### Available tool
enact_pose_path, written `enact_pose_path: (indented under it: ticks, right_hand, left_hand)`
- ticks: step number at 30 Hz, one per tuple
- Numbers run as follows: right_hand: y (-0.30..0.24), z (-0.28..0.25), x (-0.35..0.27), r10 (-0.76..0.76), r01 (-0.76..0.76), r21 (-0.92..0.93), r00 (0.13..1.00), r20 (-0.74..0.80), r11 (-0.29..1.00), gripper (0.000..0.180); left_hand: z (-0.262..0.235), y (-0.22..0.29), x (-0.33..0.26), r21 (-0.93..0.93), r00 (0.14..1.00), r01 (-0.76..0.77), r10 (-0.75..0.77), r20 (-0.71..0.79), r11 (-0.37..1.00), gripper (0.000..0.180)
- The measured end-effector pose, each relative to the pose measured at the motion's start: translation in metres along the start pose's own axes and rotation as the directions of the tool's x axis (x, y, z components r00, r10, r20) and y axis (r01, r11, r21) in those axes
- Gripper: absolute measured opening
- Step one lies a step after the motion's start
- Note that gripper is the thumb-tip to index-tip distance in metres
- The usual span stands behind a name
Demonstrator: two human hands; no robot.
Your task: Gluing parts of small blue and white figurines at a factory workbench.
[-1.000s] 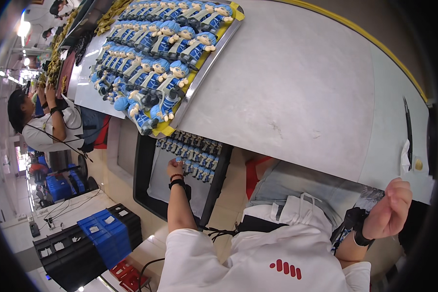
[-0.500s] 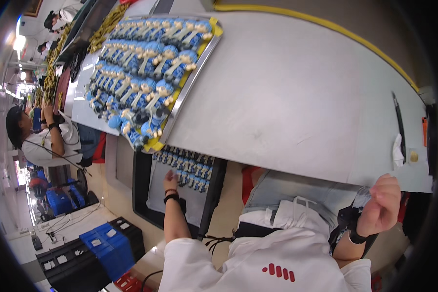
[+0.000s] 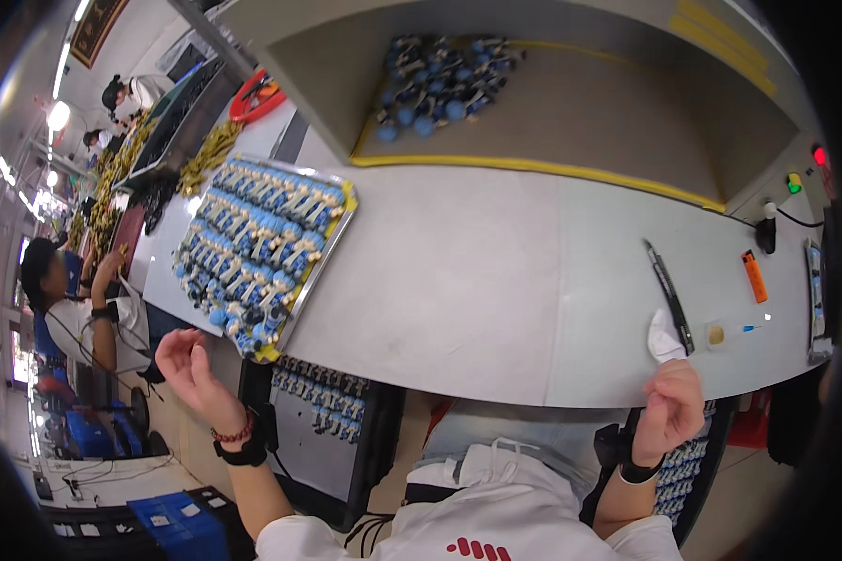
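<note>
My left hand (image 3: 196,379) is raised with its fingers apart and nothing in it, by the near left corner of a metal tray (image 3: 320,271). Rows of small blue-capped figurines (image 3: 253,234) fill that tray; those at its near end lie jumbled. My right hand (image 3: 671,411) hovers by the table's near edge, its fingers curled in and no object showing in them. Just beyond it lie a crumpled white tissue (image 3: 664,338) and a black pen-like tool (image 3: 669,294). Below the tray, a black crate (image 3: 370,458) holds more figurines (image 3: 323,397) in rows.
A grey booth (image 3: 580,112) edged in yellow tape stands at the back, with a heap of figurines (image 3: 449,79) inside. On the right of the table (image 3: 440,271) lies an orange lighter-shaped object (image 3: 754,277). Another person (image 3: 84,313) works at the left. More figurines (image 3: 678,481) sit below my right arm.
My left hand has come up out of the lower crate to beside the tray and spread its fingers. The view has shifted, bringing the booth's inside into sight. My right hand stays curled.
</note>
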State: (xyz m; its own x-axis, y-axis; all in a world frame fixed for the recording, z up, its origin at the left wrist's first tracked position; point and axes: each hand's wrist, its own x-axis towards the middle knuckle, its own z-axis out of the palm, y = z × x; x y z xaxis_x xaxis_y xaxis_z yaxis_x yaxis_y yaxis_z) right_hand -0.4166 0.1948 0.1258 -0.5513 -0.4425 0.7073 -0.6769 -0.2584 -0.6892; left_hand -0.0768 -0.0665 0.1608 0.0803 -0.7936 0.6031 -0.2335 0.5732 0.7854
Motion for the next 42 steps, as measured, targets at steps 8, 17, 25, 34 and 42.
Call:
enact_pose_path:
  ticks: [8,17,25,34,42]
  right_hand:
    - [0.013,-0.017,-0.001,0.209,-0.202,0.198,0.978,-0.018,0.959,0.005]
    - [0.015,-0.025,0.001,0.088,-0.098,0.201,0.994,0.059,0.975,0.016]
    - [0.015,-0.029,0.001,0.045,-0.051,0.192,0.998,0.037,0.980,0.020]
    - [0.033,-0.082,0.004,0.056,-0.091,-0.036,0.837,-0.544,0.995,0.013]
    - [0.045,-0.086,0.010,0.273,-0.365,-0.187,0.881,-0.386,0.912,0.023]
  left_hand:
    - [0.224,0.099,0.032,-0.109,0.338,-0.664,0.428,0.838,0.740,0.032]
    - [0.375,0.015,0.077,0.399,0.463,-0.752,-0.010,0.886,0.524,0.042]
    - [0.373,0.005,0.055,0.561,0.641,-0.701,0.044,0.766,0.441,0.035]
    - [0.326,0.049,0.037,-0.037,0.715,0.018,0.013,0.699,0.999,0.025]
    - [0.342,0.054,0.040,-0.074,0.639,0.423,-0.238,0.732,0.903,0.025]
